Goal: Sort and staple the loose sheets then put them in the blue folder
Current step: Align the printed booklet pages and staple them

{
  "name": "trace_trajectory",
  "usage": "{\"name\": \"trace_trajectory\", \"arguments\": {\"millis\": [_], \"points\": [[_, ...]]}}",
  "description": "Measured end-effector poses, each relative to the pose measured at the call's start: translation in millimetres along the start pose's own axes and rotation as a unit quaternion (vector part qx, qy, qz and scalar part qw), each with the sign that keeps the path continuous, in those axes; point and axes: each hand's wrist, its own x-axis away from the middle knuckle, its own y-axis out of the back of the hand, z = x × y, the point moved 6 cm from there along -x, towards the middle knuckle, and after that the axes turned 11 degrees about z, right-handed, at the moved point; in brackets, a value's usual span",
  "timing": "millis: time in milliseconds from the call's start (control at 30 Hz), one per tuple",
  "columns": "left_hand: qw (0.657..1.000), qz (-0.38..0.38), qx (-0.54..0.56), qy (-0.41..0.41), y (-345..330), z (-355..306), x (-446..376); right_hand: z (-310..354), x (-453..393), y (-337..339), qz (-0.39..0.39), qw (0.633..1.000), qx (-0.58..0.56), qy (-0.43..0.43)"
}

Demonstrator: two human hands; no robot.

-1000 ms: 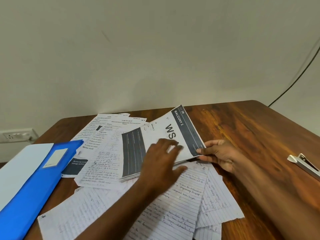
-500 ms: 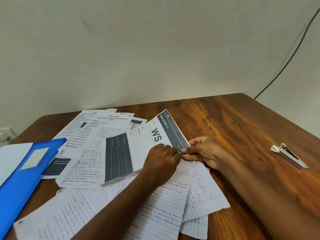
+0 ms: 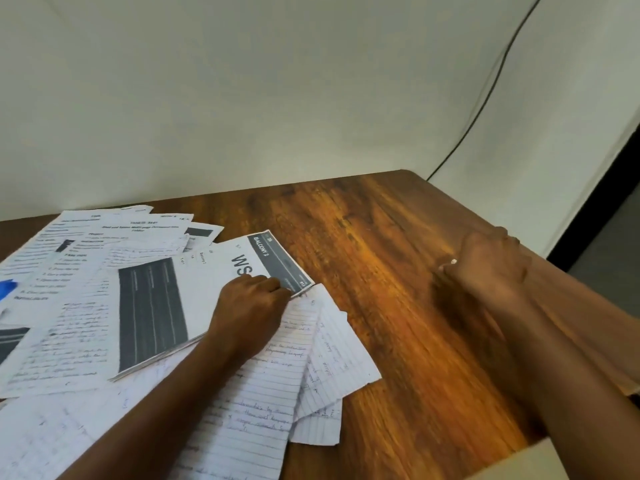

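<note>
blue folder (image 3: 6,287) cut by left edge, right hand (image 3: 485,268) blurred, stapler hidden beneath it

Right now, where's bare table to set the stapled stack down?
Bare wood runs from the BALCONY 2 stack and lined sheets across to the right hand, and back to the table's far edge. The left side is crowded with overlapping printed sheets; the left hand rests on the stack.
</note>
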Motion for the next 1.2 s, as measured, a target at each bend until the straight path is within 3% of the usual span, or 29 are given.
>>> {"name": "trace_trajectory", "arguments": {"millis": [167, 533, 833, 967, 1033, 1200], "points": [[1.0, -0.009, 0.01, 0.004, 1, -1, 1, -19, -8, -14, 0.057, 0.995, -0.067, -0.037], [1.0, -0.029, -0.001, 0.005, 0, -1, 2, 8, 12, -16, -0.013, 0.996, -0.082, 0.022], [1.0, -0.008, 0.0, 0.009, 1, -3, 1, 3, 9, -23, 0.034, 0.993, -0.115, 0.012], [1.0, -0.022, -0.007, 0.0, 0, -2, 1, 24, 26, -22, 0.008, 0.988, -0.139, 0.072], [1.0, -0.013, -0.012, 0.003, -2, -1, 1, 43, 37, -28, 0.041, 0.966, -0.22, 0.131], [1.0, 0.006, -0.026, 0.008, -3, -1, 1, 101, 68, -40, 0.222, 0.852, -0.419, 0.223]]}}
